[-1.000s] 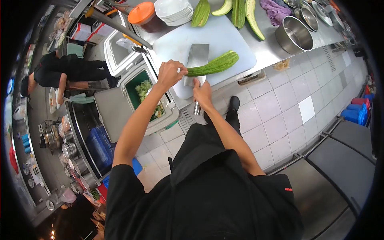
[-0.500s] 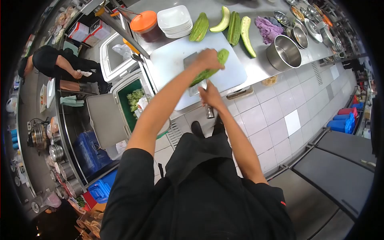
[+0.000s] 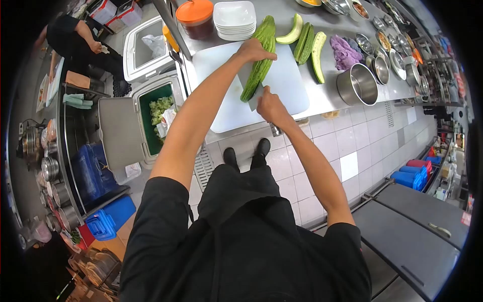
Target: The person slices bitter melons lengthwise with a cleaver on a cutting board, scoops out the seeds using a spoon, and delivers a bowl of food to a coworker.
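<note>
My left hand (image 3: 255,51) is closed over a long, ridged green bitter melon (image 3: 255,80) that lies slantwise on the white cutting board (image 3: 221,108). My right hand (image 3: 273,107) grips a cleaver (image 3: 255,102) near where blade and handle meet; its metal handle end sticks out below the fist. The blade shows on both sides of the melon, partly covered by it. Past my left hand is another bitter melon (image 3: 265,29). To the right lie a curved cut half (image 3: 292,30), green-skinned pieces (image 3: 304,44) and a long half (image 3: 318,56) with its pale face up.
A steel pot (image 3: 357,84) and a purple cloth (image 3: 346,53) stand right on the steel counter. White dishes (image 3: 234,20) and an orange-lidded container (image 3: 195,17) are at the back. Left is an open bin (image 3: 146,121) with green scraps. A co-worker (image 3: 75,43) bends at far left.
The melon, blurred under my left hand before, now lies along the board. My left hand has moved back and left, my right hand slightly right. The camera view has shifted a little.
</note>
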The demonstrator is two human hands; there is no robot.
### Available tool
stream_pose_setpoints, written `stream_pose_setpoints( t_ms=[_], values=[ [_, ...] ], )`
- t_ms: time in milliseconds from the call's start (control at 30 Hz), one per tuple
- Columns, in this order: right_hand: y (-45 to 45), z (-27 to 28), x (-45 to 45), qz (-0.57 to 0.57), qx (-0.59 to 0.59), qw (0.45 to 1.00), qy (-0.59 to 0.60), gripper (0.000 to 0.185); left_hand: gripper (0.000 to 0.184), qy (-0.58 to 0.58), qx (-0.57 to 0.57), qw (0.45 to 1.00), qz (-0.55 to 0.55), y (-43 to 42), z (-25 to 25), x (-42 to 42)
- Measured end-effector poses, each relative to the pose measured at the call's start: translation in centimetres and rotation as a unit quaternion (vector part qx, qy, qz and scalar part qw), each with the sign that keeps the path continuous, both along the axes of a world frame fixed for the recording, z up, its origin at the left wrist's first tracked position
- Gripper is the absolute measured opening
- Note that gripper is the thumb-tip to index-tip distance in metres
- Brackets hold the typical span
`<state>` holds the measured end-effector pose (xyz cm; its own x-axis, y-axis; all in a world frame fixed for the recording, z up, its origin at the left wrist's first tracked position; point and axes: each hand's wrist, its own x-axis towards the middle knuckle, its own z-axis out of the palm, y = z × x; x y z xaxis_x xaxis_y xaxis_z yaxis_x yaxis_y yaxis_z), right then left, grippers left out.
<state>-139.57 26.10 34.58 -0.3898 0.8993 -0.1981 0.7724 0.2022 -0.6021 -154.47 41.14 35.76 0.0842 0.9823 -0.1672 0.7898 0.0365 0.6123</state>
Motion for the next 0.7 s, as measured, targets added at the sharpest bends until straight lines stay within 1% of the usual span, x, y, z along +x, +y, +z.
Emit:
stream_pose_setpoints(
  t_ms=[33, 133, 167, 200, 233, 333, 400, 467, 533, 567, 633, 667, 700],
  values=[
    [-0.1, -0.2, 0.0, -0.005, 0.021, 1.0, 0.003, 0.034, 0.07, 0.0, -0.001, 1.0, 0.001, 0.1, -0.1, 0.0],
    [-0.1, -0.1, 0.0, -0.003, 0.002, 1.0, 0.007, 0.037, 0.073, 0.017, -0.023, 1.0, 0.002, 0.0, 0.8, 0.1],
    [-0.1, -0.6, 0.1, -0.004, 0.001, 1.0, 0.008, 0.037, 0.073, 0.042, -0.04, 0.998, -0.007, 0.3, 1.0, 0.4],
    [0.0, -1.2, 0.2, 0.011, 0.023, 1.0, 0.014, 0.038, 0.074, 0.066, -0.057, 0.996, -0.017, 0.5, 1.1, 0.6],
    [0.0, -1.7, 0.5, 0.025, 0.046, 0.998, 0.02, 0.039, 0.074, 0.067, -0.057, 0.996, -0.021, 0.6, 1.0, 0.8],
    [-0.9, -4.3, 0.4, -0.003, 0.076, 0.997, 0.028, 0.038, 0.074, 0.045, -0.032, 0.998, -0.03, 0.9, 0.6, 0.8],
    [-1.5, -3.7, 0.3, -0.002, 0.07, 0.997, 0.022, 0.036, 0.074, 0.059, -0.014, 0.998, -0.022, 1.4, 0.9, 0.6],
    [-2.1, -3.6, 0.3, -0.001, 0.067, 0.998, 0.018, 0.034, 0.075, 0.06, -0.04, 0.997, -0.033, 1.3, 1.2, 0.5],
    [-1.5, -3.7, 0.5, -0.021, 0.05, 0.998, 0.032, 0.031, 0.075, 0.028, -0.051, 0.998, -0.039, 2.2, 2.2, 0.6],
    [-1.3, -3.4, 1.1, -0.034, 0.053, 0.997, 0.035, 0.031, 0.075, 0.033, -0.048, 0.997, -0.052, 3.2, 3.3, 1.5],
    [-2.0, -2.8, 1.4, -0.015, 0.032, 0.995, 0.09, 0.029, 0.074, -0.012, -0.044, 0.999, 0.021, 4.8, 5.6, 1.3],
    [-2.3, -2.2, 2.1, -0.024, 0.038, 0.995, 0.094, 0.029, 0.074, -0.008, -0.039, 0.999, 0.012, 6.1, 6.0, 1.1],
    [-2.8, -1.5, 3.0, -0.028, 0.017, 0.993, 0.111, 0.027, 0.072, -0.034, -0.03, 0.999, 0.017, 7.8, 6.4, 1.3]
  ],
)
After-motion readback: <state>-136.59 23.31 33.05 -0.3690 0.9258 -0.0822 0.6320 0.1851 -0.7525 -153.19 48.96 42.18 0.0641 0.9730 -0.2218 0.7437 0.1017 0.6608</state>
